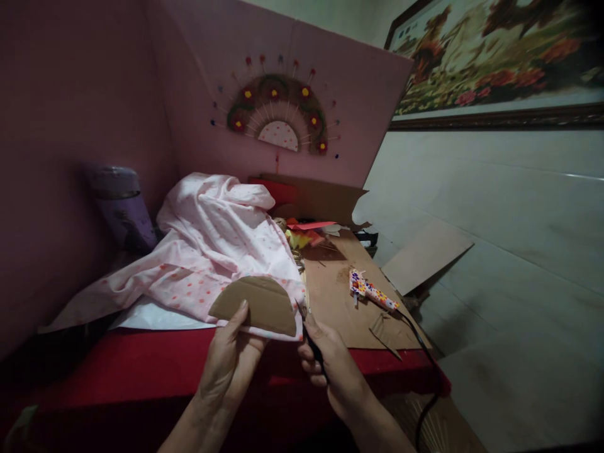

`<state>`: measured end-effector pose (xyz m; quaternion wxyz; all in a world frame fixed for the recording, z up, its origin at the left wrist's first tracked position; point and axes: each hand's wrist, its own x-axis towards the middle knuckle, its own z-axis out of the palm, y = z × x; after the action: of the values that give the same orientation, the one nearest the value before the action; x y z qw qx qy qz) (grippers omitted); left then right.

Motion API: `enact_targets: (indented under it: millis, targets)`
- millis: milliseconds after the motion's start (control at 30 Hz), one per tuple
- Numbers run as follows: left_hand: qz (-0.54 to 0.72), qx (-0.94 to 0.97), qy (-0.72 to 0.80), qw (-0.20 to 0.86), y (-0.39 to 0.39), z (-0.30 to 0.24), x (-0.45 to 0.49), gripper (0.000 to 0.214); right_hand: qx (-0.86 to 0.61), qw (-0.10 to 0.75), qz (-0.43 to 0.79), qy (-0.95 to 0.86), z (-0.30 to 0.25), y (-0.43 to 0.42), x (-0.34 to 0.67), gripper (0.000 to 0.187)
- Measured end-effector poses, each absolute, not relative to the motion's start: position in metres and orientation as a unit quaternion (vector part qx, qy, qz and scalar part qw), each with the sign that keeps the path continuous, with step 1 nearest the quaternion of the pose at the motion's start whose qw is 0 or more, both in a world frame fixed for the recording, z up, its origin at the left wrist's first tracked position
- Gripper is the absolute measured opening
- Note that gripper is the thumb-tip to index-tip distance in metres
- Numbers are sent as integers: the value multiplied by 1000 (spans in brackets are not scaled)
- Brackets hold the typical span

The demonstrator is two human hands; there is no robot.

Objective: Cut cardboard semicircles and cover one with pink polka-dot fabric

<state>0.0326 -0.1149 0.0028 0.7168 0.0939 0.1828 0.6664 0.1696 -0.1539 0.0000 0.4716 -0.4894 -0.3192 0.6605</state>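
A brown cardboard half-circle [267, 303] lies against pink fabric with coral dots [202, 236]. My left hand [232, 349] pinches both at the lower edge, thumb on the cardboard and fingers underneath. A narrow fabric border shows past the cardboard's straight edge. In my right hand [333, 358] are dark-handled scissors [315, 351], fingers wrapped round the handles. Their tip points up beside the fabric's right edge, close to the cardboard's corner. Whether the blades touch the cloth I cannot tell. The rest of the fabric is bunched up behind the cardboard.
A flower-patterned glue gun [372, 292] with a black cord rests on a cardboard sheet [330, 314] at right. Red cloth [155, 365] covers the table. A purple bottle [125, 211] stands left. Behind, a decorated fan [283, 113] hangs on a pink board [358, 94].
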Motion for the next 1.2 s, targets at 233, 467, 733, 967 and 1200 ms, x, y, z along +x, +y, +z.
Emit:
enact_targets:
  millis: [233, 467, 733, 967, 1200]
  targets:
    - [675, 78, 169, 714, -114, 4, 28, 46, -480, 495, 662, -293, -1, -155, 168, 47]
    - [673, 60, 175, 716, -113, 3, 26, 46, -480, 469, 666, -325, 0, -155, 169, 44]
    - [674, 81, 184, 710, -113, 4, 26, 45, -475, 495, 656, -314, -1, -153, 168, 48]
    - [675, 70, 184, 711, -112, 2, 23, 46, -477, 463, 677, -317, -1, -159, 168, 44]
    - [669, 91, 201, 709, -113, 4, 25, 43, -473, 475, 674, -311, 2, -154, 167, 43]
